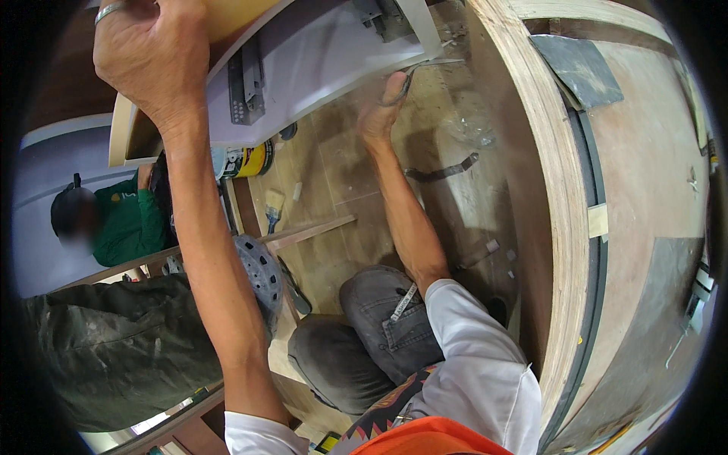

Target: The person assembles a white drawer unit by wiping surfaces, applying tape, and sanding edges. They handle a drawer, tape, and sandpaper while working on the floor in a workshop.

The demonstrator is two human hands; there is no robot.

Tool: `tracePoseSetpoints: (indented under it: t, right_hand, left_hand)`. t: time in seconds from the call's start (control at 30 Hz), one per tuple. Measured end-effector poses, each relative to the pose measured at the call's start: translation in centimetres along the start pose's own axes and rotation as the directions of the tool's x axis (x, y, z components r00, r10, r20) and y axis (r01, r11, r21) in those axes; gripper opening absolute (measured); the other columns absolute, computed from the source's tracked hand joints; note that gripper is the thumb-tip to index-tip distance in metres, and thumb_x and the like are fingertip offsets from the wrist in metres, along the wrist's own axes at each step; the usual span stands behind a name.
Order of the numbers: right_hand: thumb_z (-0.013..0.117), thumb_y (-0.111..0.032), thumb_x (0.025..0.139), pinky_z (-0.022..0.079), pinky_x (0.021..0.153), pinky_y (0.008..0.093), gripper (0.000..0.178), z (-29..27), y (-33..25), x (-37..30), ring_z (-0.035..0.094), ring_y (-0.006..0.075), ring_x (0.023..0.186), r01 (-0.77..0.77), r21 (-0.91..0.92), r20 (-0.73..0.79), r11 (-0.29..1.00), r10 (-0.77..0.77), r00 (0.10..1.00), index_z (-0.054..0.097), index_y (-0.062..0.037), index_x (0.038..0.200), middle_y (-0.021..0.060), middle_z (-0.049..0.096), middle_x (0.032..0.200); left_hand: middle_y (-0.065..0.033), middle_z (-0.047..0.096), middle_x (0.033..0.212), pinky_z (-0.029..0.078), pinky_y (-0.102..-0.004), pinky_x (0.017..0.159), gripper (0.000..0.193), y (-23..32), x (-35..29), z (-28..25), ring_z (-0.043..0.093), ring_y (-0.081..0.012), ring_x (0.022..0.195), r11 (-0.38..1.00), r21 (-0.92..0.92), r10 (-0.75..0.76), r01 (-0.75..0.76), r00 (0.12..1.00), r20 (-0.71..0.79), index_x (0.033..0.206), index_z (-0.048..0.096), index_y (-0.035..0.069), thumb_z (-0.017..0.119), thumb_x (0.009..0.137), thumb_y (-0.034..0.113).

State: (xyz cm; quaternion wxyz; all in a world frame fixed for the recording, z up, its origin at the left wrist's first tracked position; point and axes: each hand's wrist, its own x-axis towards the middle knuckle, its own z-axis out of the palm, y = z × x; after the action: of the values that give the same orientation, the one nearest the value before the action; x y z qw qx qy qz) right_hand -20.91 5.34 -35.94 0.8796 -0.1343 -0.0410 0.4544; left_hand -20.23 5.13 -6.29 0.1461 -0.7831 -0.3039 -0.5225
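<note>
Left of the white panel (326,72), a co-worker in a green top (133,220) sits low. The left hand (152,64), ringed and fist-like, is at the panel's upper left beside a tan board (231,15); its fingertips are hidden, so I cannot tell what it grips. A metal runner (246,80) lies on the panel, with a paint can (256,160) and paintbrush (273,208) below. The right hand (381,117) is by the panel's lower right edge, thumb raised beside a thin dark strip, its hold unclear. A wood-edged frame (557,174) stands right of the panel.
</note>
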Motion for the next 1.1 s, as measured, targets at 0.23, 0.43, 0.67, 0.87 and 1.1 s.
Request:
tracePoseSetpoints:
  t: [0.23,0.43,0.67,0.87,1.1]
  right_hand:
    - [0.061,-0.048,0.103,0.038,0.108,0.0367,0.062,2.5,-0.8,-0.6,0.049,0.0193,0.122,0.111,-0.080,-0.154,0.991,-0.122,0.980,0.043,-0.0047,0.144,0.0076,0.051,0.134]
    - [0.055,-0.034,0.109,0.043,0.096,0.0320,0.038,2.9,-1.6,-1.2,0.051,0.0150,0.105,0.091,-0.138,-0.129,0.986,-0.109,0.986,0.051,-0.0034,0.131,0.0038,0.056,0.116]
    - [0.057,-0.039,0.107,0.042,0.094,0.0304,0.041,2.7,-1.9,-1.1,0.049,0.0144,0.102,0.088,-0.224,-0.116,0.971,-0.116,0.986,0.055,-0.0010,0.121,0.0032,0.057,0.112]
    - [0.054,-0.063,0.101,0.034,0.110,0.0378,0.073,-0.1,-1.1,-1.2,0.045,0.0199,0.125,0.011,-0.154,-0.029,0.988,-0.016,0.999,0.045,-0.0043,0.144,0.0075,0.050,0.137]
    - [0.056,-0.071,0.095,0.027,0.119,0.0400,0.094,-0.1,-1.9,-0.9,0.037,0.0222,0.141,-0.023,-0.068,0.111,0.997,0.030,0.993,0.029,-0.0075,0.159,0.0071,0.040,0.154]
  left_hand:
    - [0.0008,0.062,0.085,0.046,-0.0200,0.071,0.008,0.1,0.0,0.2,0.059,-0.0060,0.077,1.000,-0.008,0.026,-0.026,1.000,-0.002,0.100,0.064,0.001,0.057,0.103,0.006]
    - [0.0006,0.062,0.084,0.046,-0.0199,0.071,0.009,0.0,-0.5,0.0,0.059,-0.0061,0.076,1.000,0.000,0.015,-0.015,1.000,-0.003,0.100,0.064,0.001,0.057,0.103,0.006]
    - [0.0004,0.062,0.082,0.045,-0.0198,0.070,0.009,1.0,0.0,0.3,0.059,-0.0061,0.075,1.000,0.016,-0.002,0.002,1.000,0.019,0.100,0.065,0.001,0.058,0.102,0.007]
    - [0.0009,0.062,0.083,0.046,-0.0200,0.070,0.009,0.0,-0.1,0.5,0.059,-0.0060,0.075,1.000,-0.001,0.017,-0.017,1.000,-0.007,0.099,0.064,0.002,0.057,0.102,0.007]
    - [0.0014,0.062,0.083,0.046,-0.0199,0.070,0.008,0.2,-0.3,0.3,0.059,-0.0058,0.076,1.000,-0.019,0.001,-0.001,1.000,-0.001,0.099,0.064,0.002,0.057,0.102,0.005]
